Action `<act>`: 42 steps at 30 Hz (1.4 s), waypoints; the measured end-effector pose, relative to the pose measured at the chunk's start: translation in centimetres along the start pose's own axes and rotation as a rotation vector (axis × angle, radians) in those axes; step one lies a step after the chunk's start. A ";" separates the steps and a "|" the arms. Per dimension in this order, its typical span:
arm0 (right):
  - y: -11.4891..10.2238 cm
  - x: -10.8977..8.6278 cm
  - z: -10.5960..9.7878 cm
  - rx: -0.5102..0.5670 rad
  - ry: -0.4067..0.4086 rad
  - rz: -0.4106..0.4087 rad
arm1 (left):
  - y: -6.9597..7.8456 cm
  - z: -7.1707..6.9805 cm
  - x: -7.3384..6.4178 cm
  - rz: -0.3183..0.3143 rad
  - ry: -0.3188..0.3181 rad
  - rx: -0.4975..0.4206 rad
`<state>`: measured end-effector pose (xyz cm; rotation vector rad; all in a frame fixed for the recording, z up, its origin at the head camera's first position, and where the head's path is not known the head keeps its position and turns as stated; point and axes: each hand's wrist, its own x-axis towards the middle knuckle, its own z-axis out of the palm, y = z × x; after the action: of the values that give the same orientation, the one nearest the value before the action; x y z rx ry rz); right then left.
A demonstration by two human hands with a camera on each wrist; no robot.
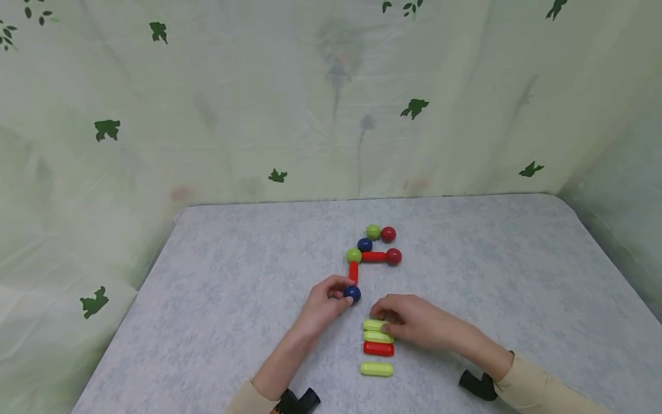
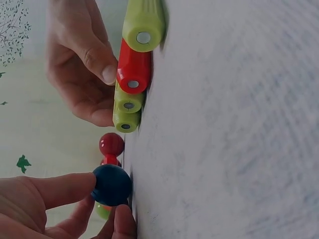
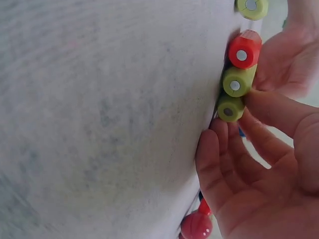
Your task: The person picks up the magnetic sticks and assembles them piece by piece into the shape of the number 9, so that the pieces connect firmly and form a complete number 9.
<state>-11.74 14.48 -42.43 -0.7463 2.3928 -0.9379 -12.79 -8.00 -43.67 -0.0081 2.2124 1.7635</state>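
My left hand pinches a dark blue ball between thumb and fingers. That ball sits at the near end of a red rod, which leads to a yellow-green ball. From there another red rod runs right to a red ball. My right hand has its thumb and fingers around the farthest yellow-green magnetic rod in a row. Touching it in the row are a second yellow-green rod and a red rod, with metal discs in their ends.
One more yellow-green rod lies apart, nearer me. Behind the joined pieces are another blue ball, a yellow-green ball and a red ball. A patterned curtain hangs behind the grey table.
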 end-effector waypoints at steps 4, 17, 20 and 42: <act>-0.2 0.0 0.1 -0.022 0.017 0.019 | -0.2 0.0 -0.1 -0.010 0.003 -0.016; 0.5 1.6 -0.9 -0.005 0.187 0.022 | -0.1 0.0 -0.2 -0.038 0.007 -0.031; 0.7 2.1 -1.1 -0.025 0.205 -0.014 | -0.1 0.0 -0.2 -0.038 0.008 -0.038; 0.4 0.1 -1.3 -0.022 0.314 -0.076 | -0.1 0.1 0.1 -0.025 -0.007 -0.033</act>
<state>-12.68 15.34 -41.89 -0.7499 2.6636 -1.1339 -12.89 -7.95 -43.82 -0.0368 2.1692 1.7841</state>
